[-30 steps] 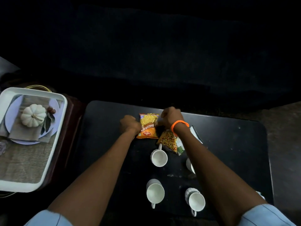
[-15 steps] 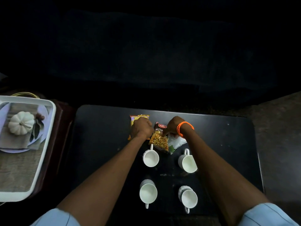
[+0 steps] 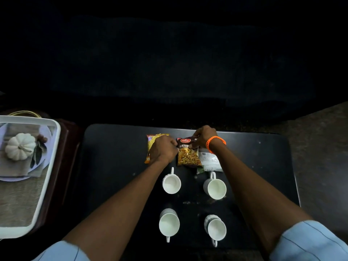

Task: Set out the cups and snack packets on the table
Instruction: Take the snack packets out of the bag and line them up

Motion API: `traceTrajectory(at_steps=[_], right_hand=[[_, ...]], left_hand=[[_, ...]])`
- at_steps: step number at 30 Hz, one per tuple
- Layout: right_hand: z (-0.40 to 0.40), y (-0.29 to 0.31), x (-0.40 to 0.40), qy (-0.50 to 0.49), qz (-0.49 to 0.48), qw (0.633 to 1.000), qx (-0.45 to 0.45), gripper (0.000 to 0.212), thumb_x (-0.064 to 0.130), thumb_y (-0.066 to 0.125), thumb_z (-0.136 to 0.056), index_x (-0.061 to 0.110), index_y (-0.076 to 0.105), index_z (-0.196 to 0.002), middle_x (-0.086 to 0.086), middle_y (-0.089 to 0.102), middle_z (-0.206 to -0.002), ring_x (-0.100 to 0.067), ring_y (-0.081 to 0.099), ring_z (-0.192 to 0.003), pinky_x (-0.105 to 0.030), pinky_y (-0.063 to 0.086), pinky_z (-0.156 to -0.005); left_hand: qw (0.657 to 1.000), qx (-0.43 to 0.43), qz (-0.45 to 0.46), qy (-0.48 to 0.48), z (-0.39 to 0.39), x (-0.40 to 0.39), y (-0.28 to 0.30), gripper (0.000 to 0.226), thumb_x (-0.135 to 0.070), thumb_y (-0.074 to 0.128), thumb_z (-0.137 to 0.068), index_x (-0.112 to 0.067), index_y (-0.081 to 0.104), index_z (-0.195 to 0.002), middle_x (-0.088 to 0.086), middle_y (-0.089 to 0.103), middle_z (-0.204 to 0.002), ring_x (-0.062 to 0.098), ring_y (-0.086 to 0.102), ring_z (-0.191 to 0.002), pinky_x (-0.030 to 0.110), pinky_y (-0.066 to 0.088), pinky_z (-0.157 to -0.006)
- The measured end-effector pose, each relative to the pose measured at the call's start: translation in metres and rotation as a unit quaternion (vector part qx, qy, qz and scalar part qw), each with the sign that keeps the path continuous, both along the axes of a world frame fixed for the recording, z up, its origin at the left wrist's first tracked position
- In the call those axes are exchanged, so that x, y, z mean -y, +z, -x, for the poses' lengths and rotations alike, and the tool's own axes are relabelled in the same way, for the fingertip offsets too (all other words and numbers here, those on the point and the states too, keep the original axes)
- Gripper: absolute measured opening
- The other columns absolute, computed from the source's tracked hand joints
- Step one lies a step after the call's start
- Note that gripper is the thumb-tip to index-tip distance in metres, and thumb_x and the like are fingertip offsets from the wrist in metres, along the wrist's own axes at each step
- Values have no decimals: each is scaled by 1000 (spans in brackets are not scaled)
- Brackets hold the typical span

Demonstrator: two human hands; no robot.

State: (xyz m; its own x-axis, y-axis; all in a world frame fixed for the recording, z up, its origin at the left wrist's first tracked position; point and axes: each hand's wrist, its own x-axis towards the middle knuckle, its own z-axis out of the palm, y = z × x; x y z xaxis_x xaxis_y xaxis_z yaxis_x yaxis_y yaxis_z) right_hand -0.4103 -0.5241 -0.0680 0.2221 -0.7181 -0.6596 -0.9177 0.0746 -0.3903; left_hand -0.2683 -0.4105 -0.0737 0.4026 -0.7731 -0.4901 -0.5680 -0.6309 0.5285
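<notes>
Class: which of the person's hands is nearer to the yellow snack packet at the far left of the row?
The left. The left hand lies on the yellow packet, covering its right side. The right hand is further right, gripping the top of the brown packet.

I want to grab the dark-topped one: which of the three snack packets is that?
The middle packet, marked "MIXTURE". The right hand pinches its dark top; the yellow packet and pale packet flank it.

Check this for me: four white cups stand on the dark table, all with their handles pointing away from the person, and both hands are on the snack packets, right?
Not quite. In the head view only the far two cups point their handles away; the near two point theirs toward the person. The rest holds.
</notes>
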Motion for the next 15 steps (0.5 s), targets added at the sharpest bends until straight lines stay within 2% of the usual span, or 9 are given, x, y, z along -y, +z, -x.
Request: traceTrajectory(at_steps=[2,3,6,9,11,13,15], right_hand=[[-2,-7,-4,6,14,1000,4,50,17,90,-70,5,71,-115,-15,72,-113,-29,69,-105,-35,57,-86],[-2,-9,-6,11,16,1000,6,52,18,90,-69,6,71,-115,-15,72,-113,-30,68,-106,-35,57,-87],[8,-11,-3,2,16,1000,12,57,26,91,-69,11,69,-119,-11,71,-115,-25,67,-103,-29,54,-81],[31,-7,5,-64,46,997,-2,52,39,87,-73,10,70,-112,-8,70,-106,-24,66,-96,-30,54,-79],[51,-4,10,-79,63,992,-77,52,42,84,-76,5,70,-110,-15,72,-109,-32,68,-100,-37,57,-86],[66,-1,11,-80,28,987,-139,56,40,84,-75,0,69,-112,-20,72,-114,-36,69,-104,-38,57,-86],[74,2,9,-86,-53,983,-154,64,39,87,-71,-1,67,-116,-21,70,-116,-39,70,-102,-46,59,-88]], left_hand=[[996,34,47,-67,3,-1,-2,23,-32,82,-79,-24,78,-100,2,72,-105,24,65,-101,32,54,-78],[991,54,66,-102,5,-2,-3,33,-38,83,-78,-25,76,-109,2,69,-107,23,61,-105,34,52,-82],[975,91,104,-174,12,0,-7,56,-45,82,-77,-28,68,-128,0,62,-115,23,53,-111,36,44,-91],[965,100,108,-218,18,3,-12,60,-38,83,-78,-31,64,-135,0,60,-122,22,52,-115,36,43,-95],[956,121,89,-254,20,6,-13,59,-36,82,-80,-31,64,-136,1,61,-128,23,53,-119,37,43,-99],[949,140,71,-273,23,8,-15,58,-36,81,-82,-31,63,-137,3,61,-133,25,53,-123,38,43,-102],[946,153,59,-279,28,9,-16,59,-36,81,-83,-30,62,-139,3,61,-135,25,53,-125,40,44,-103]])
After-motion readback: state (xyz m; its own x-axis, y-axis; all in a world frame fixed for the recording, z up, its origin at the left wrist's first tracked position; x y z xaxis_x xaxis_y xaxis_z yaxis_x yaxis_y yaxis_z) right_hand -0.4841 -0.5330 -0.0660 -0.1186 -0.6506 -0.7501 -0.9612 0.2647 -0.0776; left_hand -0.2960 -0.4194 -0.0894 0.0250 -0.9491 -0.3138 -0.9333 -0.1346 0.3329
